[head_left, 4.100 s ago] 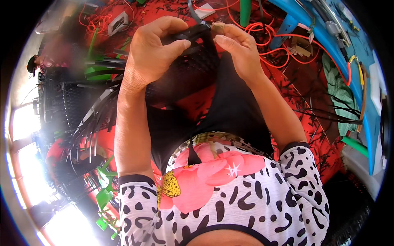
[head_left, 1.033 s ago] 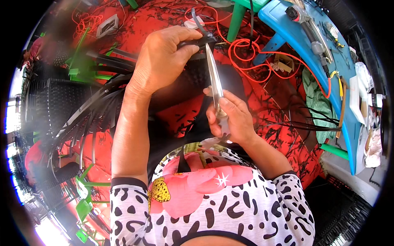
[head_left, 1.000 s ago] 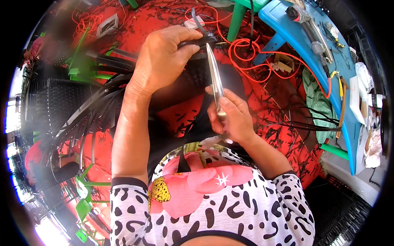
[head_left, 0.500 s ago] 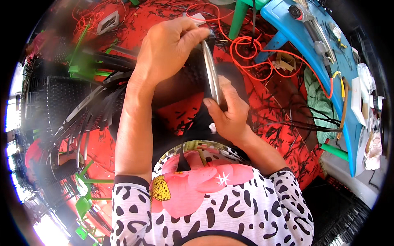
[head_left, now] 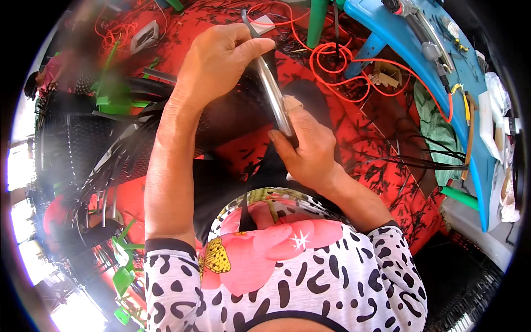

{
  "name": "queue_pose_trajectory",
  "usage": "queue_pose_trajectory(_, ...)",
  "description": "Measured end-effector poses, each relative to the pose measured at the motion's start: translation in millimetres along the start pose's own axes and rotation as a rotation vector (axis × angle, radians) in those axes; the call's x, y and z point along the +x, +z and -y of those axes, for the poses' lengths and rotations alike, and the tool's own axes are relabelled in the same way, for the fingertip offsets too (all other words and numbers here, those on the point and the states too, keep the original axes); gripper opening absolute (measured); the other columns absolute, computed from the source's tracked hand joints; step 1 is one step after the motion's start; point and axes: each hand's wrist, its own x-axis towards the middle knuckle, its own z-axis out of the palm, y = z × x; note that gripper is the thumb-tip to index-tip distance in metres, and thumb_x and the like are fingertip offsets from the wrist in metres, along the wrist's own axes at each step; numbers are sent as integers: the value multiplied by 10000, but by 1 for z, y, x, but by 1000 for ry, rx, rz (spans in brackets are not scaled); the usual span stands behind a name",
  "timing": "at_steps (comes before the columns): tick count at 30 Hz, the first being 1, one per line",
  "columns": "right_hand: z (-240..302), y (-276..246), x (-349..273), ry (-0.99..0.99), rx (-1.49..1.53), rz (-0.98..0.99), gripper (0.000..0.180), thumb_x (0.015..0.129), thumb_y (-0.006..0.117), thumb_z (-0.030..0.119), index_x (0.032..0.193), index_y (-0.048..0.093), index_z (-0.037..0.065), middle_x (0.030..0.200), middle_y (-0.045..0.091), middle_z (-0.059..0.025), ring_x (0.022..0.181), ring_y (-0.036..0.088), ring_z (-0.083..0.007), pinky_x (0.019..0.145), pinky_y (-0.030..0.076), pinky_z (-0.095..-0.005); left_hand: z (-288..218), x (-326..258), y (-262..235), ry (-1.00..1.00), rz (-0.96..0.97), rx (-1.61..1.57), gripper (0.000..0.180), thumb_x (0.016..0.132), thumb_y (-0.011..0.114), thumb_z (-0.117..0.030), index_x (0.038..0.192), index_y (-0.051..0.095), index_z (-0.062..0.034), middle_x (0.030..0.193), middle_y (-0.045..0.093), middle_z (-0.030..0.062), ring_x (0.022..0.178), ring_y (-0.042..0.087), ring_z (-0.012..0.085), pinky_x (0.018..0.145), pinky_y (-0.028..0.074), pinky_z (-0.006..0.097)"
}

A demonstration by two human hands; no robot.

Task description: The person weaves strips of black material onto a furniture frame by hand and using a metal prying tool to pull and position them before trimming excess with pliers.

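Left hand [head_left: 218, 63] pinched dark strip [head_left: 248, 23], end poking up. Right hand [head_left: 311, 146] gripped metal tool [head_left: 271, 89], slanted above red floor [head_left: 404, 193], far end at left hand. Blue counter [head_left: 365, 14] stood off to right.

Red floor [head_left: 354, 124], blue table [head_left: 401, 39], probably windows [head_left: 19, 166] left.

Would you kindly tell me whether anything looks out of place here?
Yes, the red floor looks untidy: black scraps lie strewn across it, and an orange line, perhaps a cord or hose, sprawls in loose loops near the blue table, where it might catch a foot.
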Motion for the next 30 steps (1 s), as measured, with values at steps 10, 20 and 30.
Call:
queue_pose_trajectory(10, 18, -5, 5, -12, -39, 146, 512, 713, 656, -13, 1175, 459, -114, 946, 582, -253, 777, 606, -389, 666, 502, -382, -7, -13, 0, 83, -122, -62, 104, 808, 666, -46, 893, 635, 6, 772, 603, -5, 716, 548, 58, 654, 442, 193)
queue_pose_trajectory(20, 18, -8, 3, -4, -95, 163, 560, 706, 658, -9, 1212, 432, -91, 931, 577, -229, 736, 595, -368, 606, 489, -390, -38, -1, -8, 489, -51, 780, 76, 776, 600, -110, 772, 593, -34, 703, 590, 125, 663, 603, 311, 580, 501, 395)
queue_pose_trajectory(30, -1, -15, -7, -67, 27, 75, 566, 678, 662, -25, 1203, 452, -49, 754, 534, -117, 613, 576, -280, 517, 470, -364, -40, -1, -19, 424, 100, 728, 187, 753, 636, -34, 938, 614, -15, 807, 624, 124, 741, 620, 281, 671, 497, 361)
